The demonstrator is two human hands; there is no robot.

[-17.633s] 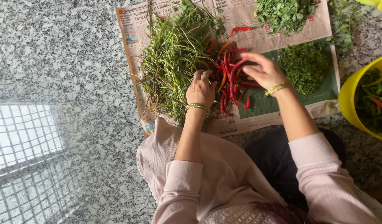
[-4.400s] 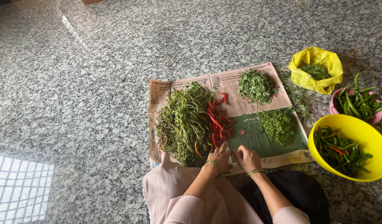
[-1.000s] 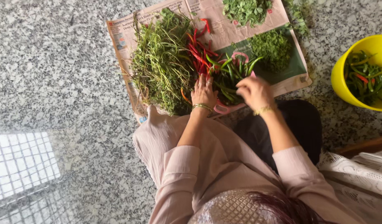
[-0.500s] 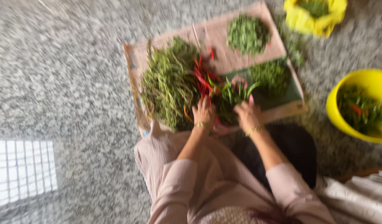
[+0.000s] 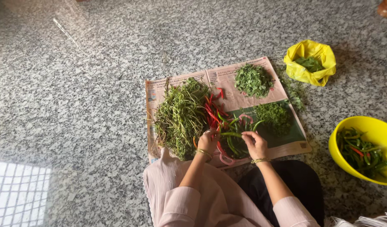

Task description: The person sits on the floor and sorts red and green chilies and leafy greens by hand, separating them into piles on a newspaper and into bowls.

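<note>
- Plainly, the green chilli [image 5: 232, 135] pinched between the two hands could snap or slip, because it is gripped only at its ends; that is a judgement, not a thing seen.
- It is long, thin, slightly curved and glossy green, held level just above the newspaper [image 5: 244, 94], at the sheet's 6 o'clock edge.
- The left hand [image 5: 208, 142] has its fingers closed on the chilli's left end; the right hand [image 5: 254, 144] has its fingers closed on the right end.
- Just beneath lies a heap of green chillies [image 5: 237, 138] in a pink mesh bag; loose ones could roll off the paper onto the granite floor [image 5: 76, 105].
- Red chillies [image 5: 212, 110] lie at 11 o'clock from the hands, touching a pile of stringy green stems [image 5: 181, 117] at 10 o'clock.
- Two piles of chopped leaves [image 5: 253, 80] sit at 1 o'clock.
- A yellow bowl [image 5: 380, 130] of chillies stands at 3 o'clock, well apart; a yellow bag [image 5: 310, 62] lies beyond at 2 o'clock.
</note>
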